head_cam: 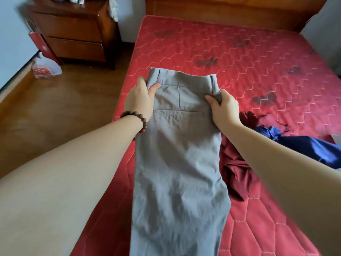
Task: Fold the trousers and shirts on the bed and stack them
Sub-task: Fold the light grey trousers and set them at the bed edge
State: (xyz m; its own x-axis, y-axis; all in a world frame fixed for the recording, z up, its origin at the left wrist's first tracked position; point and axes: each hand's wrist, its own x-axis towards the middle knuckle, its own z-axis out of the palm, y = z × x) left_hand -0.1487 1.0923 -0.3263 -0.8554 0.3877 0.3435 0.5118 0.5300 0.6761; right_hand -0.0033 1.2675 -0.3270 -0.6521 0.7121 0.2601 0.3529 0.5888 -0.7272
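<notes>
Left hand [140,100] and right hand [224,108]: fingers clamped on waist edges of grey trousers [179,154]. Trousers hang lengthwise over red bed [258,58]. We judge cloth soft, light, limp; hold waistband corners.

Wood dresser [73,32] far left w/ plastic bag [46,68] on floor [55,111] nearby.
</notes>
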